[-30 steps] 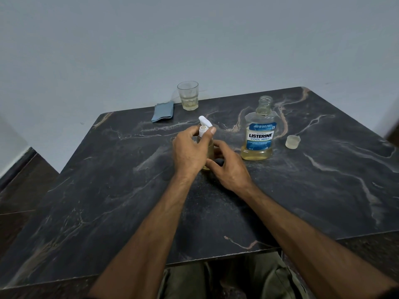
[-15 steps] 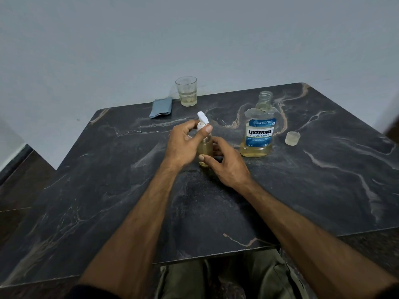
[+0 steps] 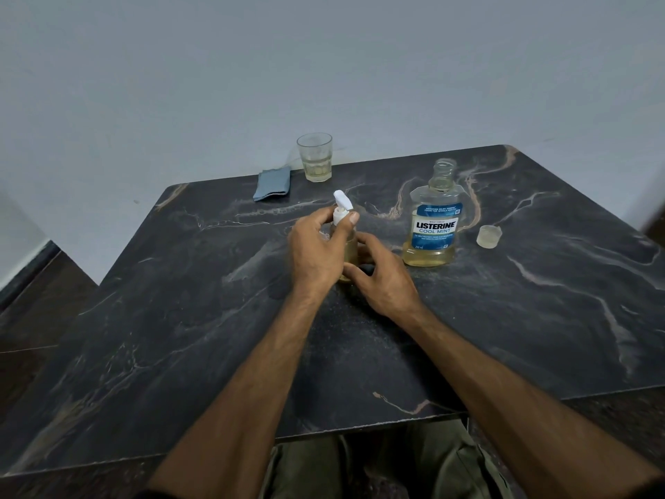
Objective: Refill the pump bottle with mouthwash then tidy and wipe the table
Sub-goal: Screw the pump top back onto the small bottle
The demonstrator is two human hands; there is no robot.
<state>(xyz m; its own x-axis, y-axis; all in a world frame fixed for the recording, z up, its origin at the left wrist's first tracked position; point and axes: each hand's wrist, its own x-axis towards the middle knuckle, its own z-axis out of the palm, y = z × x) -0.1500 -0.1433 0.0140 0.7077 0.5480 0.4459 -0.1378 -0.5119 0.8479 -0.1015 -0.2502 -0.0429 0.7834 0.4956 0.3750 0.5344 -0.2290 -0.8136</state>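
The left hand (image 3: 316, 252) pinches the white pump top (image 3: 342, 207), and the right hand (image 3: 381, 275) holds the pump bottle (image 3: 348, 252) mid-table. A crooked top could leak. The open mouthwash bottle (image 3: 433, 228) just beside could tip.

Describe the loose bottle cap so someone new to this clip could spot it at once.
Start at the dark marble-patterned table and find the open clear Listerine mouthwash bottle on its right half. The small translucent plastic cap stands alone on the table to that bottle's right; it is the lowest item there and the only one farther right than the bottle.
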